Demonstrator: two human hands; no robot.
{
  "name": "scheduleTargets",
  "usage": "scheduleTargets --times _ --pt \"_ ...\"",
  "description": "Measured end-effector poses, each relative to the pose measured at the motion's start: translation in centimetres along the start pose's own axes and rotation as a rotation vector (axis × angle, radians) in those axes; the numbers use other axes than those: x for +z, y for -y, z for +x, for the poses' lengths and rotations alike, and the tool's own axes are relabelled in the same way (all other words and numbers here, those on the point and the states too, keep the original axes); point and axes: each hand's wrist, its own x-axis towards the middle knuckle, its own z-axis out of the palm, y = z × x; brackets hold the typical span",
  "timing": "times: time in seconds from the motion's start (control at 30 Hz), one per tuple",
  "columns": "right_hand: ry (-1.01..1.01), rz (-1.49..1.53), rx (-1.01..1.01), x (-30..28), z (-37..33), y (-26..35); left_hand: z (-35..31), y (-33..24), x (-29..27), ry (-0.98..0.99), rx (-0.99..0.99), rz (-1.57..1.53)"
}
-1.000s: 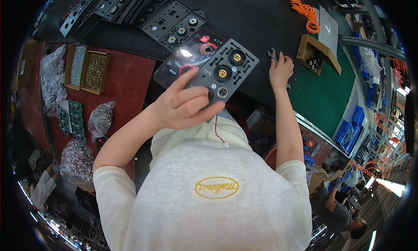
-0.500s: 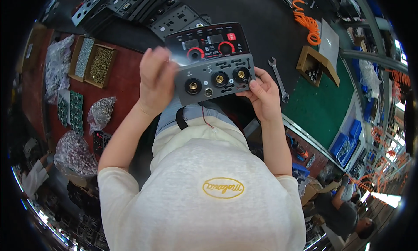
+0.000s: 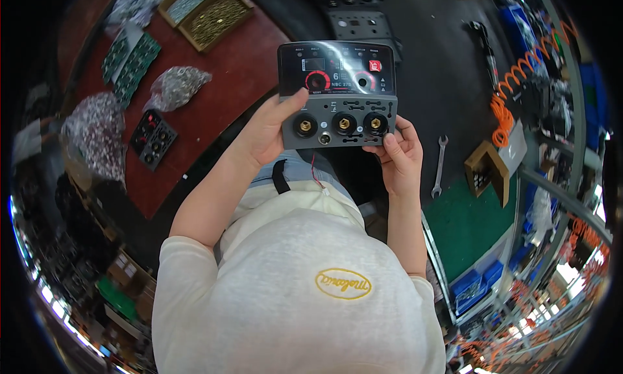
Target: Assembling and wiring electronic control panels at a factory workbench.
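Observation:
Both my hands hold a front panel (image 3: 337, 105) up before my waist. Its glossy black upper part carries two display windows and two dial rings marked in red. Below a bend, the grey lower part has three round black sockets with brass centres, slots and a small metal connector. My left hand (image 3: 265, 129) grips the left edge, thumb lying over the face and the other fingers hidden behind. At the lower right corner, my right hand (image 3: 401, 158) pinches the edge with its thumb in front. A red wire (image 3: 314, 171) shows below the panel, against my clothes.
More grey panels (image 3: 358, 25) lie beyond on the dark bench. An open-end wrench (image 3: 440, 168) and a small open carton (image 3: 488, 173) are at right, below an orange coiled hose (image 3: 501, 121). On the red surface at left are a screw box (image 3: 214, 20), green circuit boards (image 3: 133, 62) and bagged parts (image 3: 176, 88).
My left hand, blurred beside the panel before, now holds its left edge. The panel has gone from tilted to nearly level. The whole view has turned, shifting the surroundings.

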Motion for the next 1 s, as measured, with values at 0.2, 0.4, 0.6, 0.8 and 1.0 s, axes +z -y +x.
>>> scheduleTargets --times 0.2,0.4,0.6,0.8,1.0 --pt "0.198 -0.074 0.104 5.2 2.0 -2.2 -5.1 -2.1 -4.6 -0.080 0.119 -0.078" --pt "0.306 -0.214 0.398 11.0 5.0 -9.3 -14.9 -3.5 -12.9 -0.228 0.265 -0.237" --pt "0.602 -1.059 0.146 18.8 4.4 -20.2 -26.7 -4.6 -21.3 -0.476 0.556 -0.373" --pt "0.753 -1.335 -0.153 25.1 4.4 -28.2 -36.4 -5.5 -27.5 -0.513 0.963 -0.678" --pt "0.425 -1.029 0.091 29.8 6.8 -35.8 -40.6 -2.5 -30.0 -0.529 1.056 -0.687"
